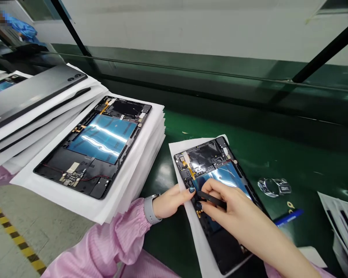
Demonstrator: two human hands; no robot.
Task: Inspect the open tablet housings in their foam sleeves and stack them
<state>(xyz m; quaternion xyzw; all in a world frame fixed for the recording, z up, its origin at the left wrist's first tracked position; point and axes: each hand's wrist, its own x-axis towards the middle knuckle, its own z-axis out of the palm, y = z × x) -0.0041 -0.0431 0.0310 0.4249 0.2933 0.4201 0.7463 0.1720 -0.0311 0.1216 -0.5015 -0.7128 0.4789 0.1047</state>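
Observation:
An opened tablet with a blue battery lies on a white sheet on the green table. My right hand pinches a thin black tool, its end at the tablet's inner parts near an orange flex strip. My left hand holds the tablet's left edge, thumb on top and fingers hidden under the sheet. To the left, another opened tablet rests on a tall stack of white sheets.
A closed grey tablet tops layered sheets at far left. Right of the work lie a shiny metal piece, a blue object and upright white sheets. A person's blue sleeve shows at upper left.

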